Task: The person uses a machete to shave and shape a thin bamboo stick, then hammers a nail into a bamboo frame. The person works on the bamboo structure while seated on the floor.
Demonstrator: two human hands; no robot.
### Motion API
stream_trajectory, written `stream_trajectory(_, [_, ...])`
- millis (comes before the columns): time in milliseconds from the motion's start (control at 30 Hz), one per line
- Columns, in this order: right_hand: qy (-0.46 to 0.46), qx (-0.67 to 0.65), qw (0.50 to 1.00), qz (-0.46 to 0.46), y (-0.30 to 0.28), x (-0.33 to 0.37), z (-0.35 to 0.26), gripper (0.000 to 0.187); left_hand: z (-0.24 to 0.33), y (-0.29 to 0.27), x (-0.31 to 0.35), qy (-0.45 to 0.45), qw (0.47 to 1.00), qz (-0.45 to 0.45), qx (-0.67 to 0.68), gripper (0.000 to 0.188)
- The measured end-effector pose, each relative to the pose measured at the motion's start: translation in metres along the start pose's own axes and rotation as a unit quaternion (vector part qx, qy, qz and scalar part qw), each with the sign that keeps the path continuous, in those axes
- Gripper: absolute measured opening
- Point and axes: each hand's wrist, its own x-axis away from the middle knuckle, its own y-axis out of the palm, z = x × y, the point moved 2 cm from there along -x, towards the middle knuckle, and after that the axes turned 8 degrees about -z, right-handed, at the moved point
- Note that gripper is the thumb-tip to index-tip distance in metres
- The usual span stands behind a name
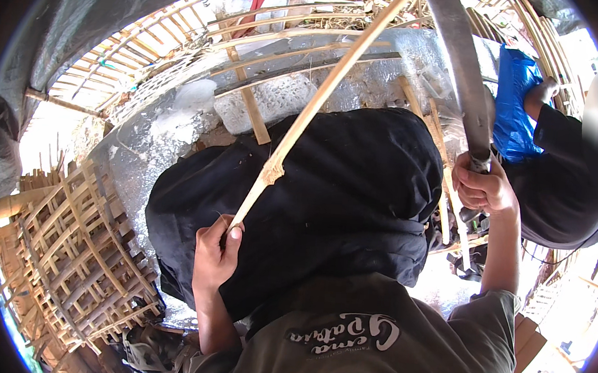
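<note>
My left hand point(217, 250) is closed round the lower end of a long pale bamboo strip point(311, 111). The strip slants up and to the right over my dark-covered lap, with a knobbly node low on its length. In my right hand point(485, 186) is the handle of a machete point(468, 73), its broad grey blade pointing up and away from me. Blade and strip come near each other at the far end; I see a gap between them there.
At the left stands a woven bamboo basket point(76, 254). Loose bamboo slats point(252, 110) lean by a pale block point(270, 101) ahead of my knees. To the right sits another person in dark clothes point(556, 184), next to a blue plastic bag point(517, 98). More strips point(445, 176) lie by my right knee.
</note>
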Motion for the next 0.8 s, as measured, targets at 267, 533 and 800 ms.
stream_trajectory(267, [-0.037, 0.002, 0.999, -0.025, 0.015, -0.008, -0.001, 0.012, 0.001, -0.006, 0.005, 0.020, 1.000, 0.008, -0.015, 0.018])
stream_trajectory(533, [-0.015, 0.027, 0.999, -0.035, 0.011, -0.004, -0.013, 0.011, -0.001, -0.002, 0.006, 0.027, 0.999, -0.013, -0.034, 0.011])
stream_trajectory(800, [0.060, 0.003, 0.996, -0.066, 0.024, -0.013, -0.005, 0.015, -0.002, 0.000, 0.009, 0.041, 0.996, -0.006, -0.084, 0.009])
